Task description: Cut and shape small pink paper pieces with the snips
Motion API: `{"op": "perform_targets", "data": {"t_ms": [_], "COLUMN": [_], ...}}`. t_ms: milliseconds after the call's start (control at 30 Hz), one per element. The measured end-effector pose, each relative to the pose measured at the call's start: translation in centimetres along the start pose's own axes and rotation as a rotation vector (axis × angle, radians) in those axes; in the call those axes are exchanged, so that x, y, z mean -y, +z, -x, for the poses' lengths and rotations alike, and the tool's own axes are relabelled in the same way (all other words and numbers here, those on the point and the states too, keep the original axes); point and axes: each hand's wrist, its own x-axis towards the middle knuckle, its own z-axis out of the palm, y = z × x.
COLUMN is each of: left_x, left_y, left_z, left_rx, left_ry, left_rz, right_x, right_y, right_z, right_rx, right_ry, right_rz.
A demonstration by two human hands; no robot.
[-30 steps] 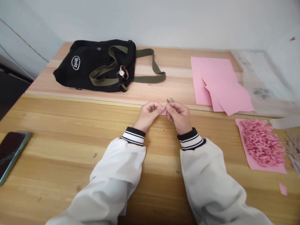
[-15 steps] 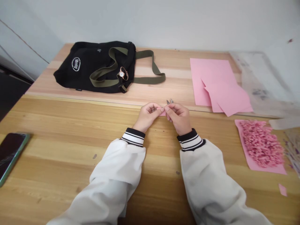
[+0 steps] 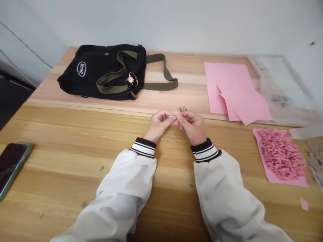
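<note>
My left hand and my right hand meet over the middle of the wooden table, fingertips pinched together on a small pink paper piece. Most of that piece is hidden by the fingers. Just behind my right hand the metal tips of a pair of scissors lie on the table. Both sleeves are white with striped black cuffs.
A black bag with olive straps and a wristwatch lies at the back left. Pink paper sheets lie at the back right, with clear plastic beside them. A pink sheet carrying a heap of folded pink bits is at right. A phone lies at left.
My hands have stayed almost in place, fingertips shifting slightly on the pink piece. The view has dropped a little.
</note>
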Motion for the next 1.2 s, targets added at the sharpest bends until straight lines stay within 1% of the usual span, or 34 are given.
{"op": "perform_targets", "data": {"t_ms": [267, 500, 833, 1200], "left_x": [-0.08, -0.02, -0.04, -0.04], "left_y": [0.04, 0.00, 0.07, 0.02], "left_z": [0.08, 0.02, -0.04, -0.02], "left_rx": [-0.002, 0.004, 0.004, 0.010], "left_ry": [-0.010, -0.003, -0.009, -0.007], "left_rz": [-0.018, -0.039, -0.005, -0.004], "right_x": [-0.41, -0.14, 0.14, 0.07], "right_y": [-0.17, -0.04, 0.14, 0.14], "right_z": [0.03, -0.08, -0.11, -0.14], "right_rx": [-0.004, -0.018, -0.055, -0.072], "right_ry": [-0.003, 0.021, 0.046, 0.069], "right_rz": [-0.001, 0.006, -0.051, -0.045]}}
